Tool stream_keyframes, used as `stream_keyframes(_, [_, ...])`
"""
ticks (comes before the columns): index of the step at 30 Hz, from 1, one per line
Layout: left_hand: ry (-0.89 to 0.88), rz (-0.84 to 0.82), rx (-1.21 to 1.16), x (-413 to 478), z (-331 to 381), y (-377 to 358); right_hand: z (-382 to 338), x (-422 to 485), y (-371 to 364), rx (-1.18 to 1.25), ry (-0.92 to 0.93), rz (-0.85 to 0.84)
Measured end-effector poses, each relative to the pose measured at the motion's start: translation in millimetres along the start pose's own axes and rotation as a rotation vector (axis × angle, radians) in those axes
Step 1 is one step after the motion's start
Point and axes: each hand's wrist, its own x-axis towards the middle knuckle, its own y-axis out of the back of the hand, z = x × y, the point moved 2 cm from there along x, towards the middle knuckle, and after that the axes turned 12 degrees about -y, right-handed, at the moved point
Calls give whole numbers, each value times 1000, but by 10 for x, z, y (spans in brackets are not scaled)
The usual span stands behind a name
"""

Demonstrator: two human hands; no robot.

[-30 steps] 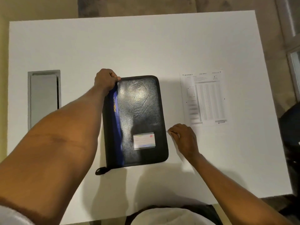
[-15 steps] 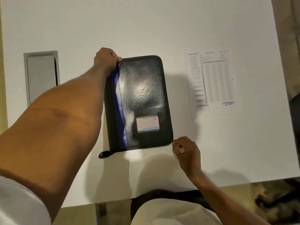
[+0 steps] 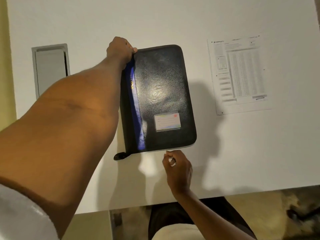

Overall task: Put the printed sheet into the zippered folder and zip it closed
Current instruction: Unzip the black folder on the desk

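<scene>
Glossy grained leather-look folder (image 3: 161,94)

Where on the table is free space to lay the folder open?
Bare patches: between folder and sheet, and the far strip beyond both. Crowded: the left hand holds the folder's far-left corner, the right hand is at its near edge, and a grey hatch lies left.

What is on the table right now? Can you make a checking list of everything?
Surface: white table, flat, with a grey hatch set in it.
Job's things: black zippered folder lies flat; printed sheet lies apart on its right, not yet inside.
Clutter: nothing seen.
Hands: left hand grips the folder's far left corner; right hand is pinched at its near edge, probably on the zip pull.
Cables: nothing seen.
Surroundings: floor beyond the table's edges.
</scene>
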Motion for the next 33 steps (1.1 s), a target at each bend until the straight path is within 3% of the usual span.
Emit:
stream_keyframes(15, [1, 4, -23, 26, -17, -6, -502, -433, -764, -34, 243, -171])
stream_keyframes(21, [-91, 75, -102, -153, 29, 38, -501, -241, -624, -74, 383, -166])
stream_keyframes(24, [-193, 168, -183, -384, 83, 97, -624, 111, -366, -4, 288, -120])
stream_keyframes(28, [-312, 237, -193, -778, 100, 208, -887, 758, 50, 78, 233, 87])
stream_keyframes(33, [-176, 190, -174, -1344, -73, 240, -1124, 1420, 407, -67, 136, 106])
